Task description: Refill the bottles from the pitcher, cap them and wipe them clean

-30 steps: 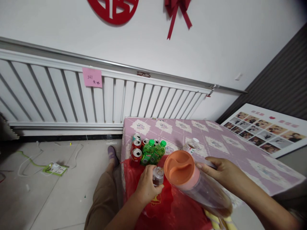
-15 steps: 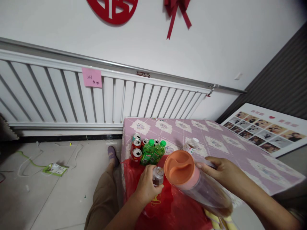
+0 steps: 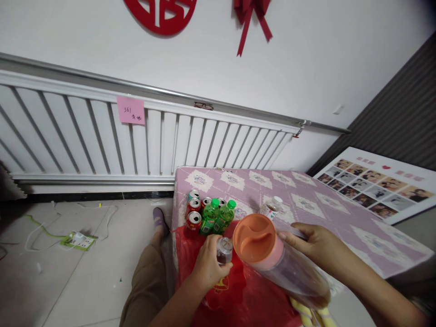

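My left hand (image 3: 208, 265) is closed around a small clear bottle (image 3: 225, 250), held upright without a cap over the red plastic sheet. My right hand (image 3: 311, 240) grips the handle of a large clear pitcher (image 3: 293, 277) with an orange lid (image 3: 255, 238). The pitcher leans to the left, its lid close beside the bottle's mouth, and brownish liquid shows toward its base. Whether any liquid is flowing I cannot tell. Behind my left hand stand two green bottles (image 3: 218, 215) and several opened drink cans (image 3: 193, 220). A white-capped bottle (image 3: 270, 208) is behind the pitcher.
A purple patterned cloth (image 3: 252, 179) covers the bed-like surface, with a red plastic sheet (image 3: 238, 309) at its near end. The radiator (image 3: 190, 141) runs along the wall. A power strip (image 3: 80, 240) with cords lies on the floor at left. A photo board (image 3: 374, 181) leans at right.
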Demonstrator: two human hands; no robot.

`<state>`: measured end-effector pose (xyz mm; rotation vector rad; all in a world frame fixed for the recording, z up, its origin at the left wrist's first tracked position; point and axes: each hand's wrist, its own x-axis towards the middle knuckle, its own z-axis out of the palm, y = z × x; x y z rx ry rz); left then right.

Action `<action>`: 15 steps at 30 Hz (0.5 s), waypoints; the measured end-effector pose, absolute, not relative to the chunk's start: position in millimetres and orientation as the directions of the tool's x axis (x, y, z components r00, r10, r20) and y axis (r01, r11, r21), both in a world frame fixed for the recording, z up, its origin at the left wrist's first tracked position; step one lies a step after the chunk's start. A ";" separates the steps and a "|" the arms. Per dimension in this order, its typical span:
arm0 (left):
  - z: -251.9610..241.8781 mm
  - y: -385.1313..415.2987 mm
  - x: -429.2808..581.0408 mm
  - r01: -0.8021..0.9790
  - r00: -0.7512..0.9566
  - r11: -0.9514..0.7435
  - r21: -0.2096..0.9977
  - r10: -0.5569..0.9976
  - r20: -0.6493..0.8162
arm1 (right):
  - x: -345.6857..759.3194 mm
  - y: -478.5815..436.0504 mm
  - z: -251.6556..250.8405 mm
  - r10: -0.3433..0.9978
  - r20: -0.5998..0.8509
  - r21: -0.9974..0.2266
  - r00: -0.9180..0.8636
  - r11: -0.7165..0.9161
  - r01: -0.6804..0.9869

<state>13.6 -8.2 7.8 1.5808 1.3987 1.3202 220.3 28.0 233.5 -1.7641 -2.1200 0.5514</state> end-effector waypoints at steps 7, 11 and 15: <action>7.4 -8.3 14.0 0.319 -0.072 -0.232 0.919 0.961 0.268 | 221.7 28.1 232.5 0.982 -0.030 -0.478 -0.186 0.149 0.865; 7.5 -8.2 13.8 0.319 -0.072 -0.237 0.918 0.960 0.272 | 219.5 27.2 233.1 0.983 -0.044 -0.475 -0.180 0.138 0.869; 8.3 -8.1 13.8 0.320 -0.077 -0.236 0.918 0.959 0.274 | 217.2 25.8 233.1 0.983 -0.041 -0.477 -0.179 0.139 0.868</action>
